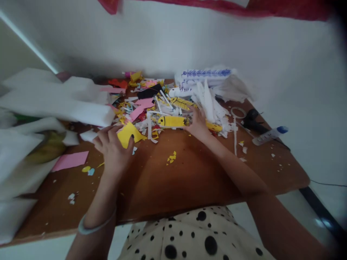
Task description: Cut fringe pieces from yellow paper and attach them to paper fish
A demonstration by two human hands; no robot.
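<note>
My left hand (pixel 115 150) is over the left side of the table, fingers spread. A yellow piece of paper (pixel 128 134) lies between its thumb and index finger; I cannot tell whether it is pinched. My right hand (pixel 199 124) reaches into the scrap pile with thumb and fingers apart. Its thumb is at the tail end of a yellow paper fish (pixel 171 121) with black markings. Just above, near the fingertips, lies another yellow striped paper fish (pixel 182 103). A further yellow piece (pixel 214 126) is partly hidden behind the right wrist.
A heap of paper scraps (pixel 142 104) runs along the wall. White foam blocks (pixel 56 103) are stacked at left, with pink paper (pixel 70 161) nearby. At right lie a tape ring (pixel 238 112), a dark glue-gun-like tool (pixel 256 124) and a blue-capped white tube (pixel 269 136). Yellow bits (pixel 171 157) dot the table.
</note>
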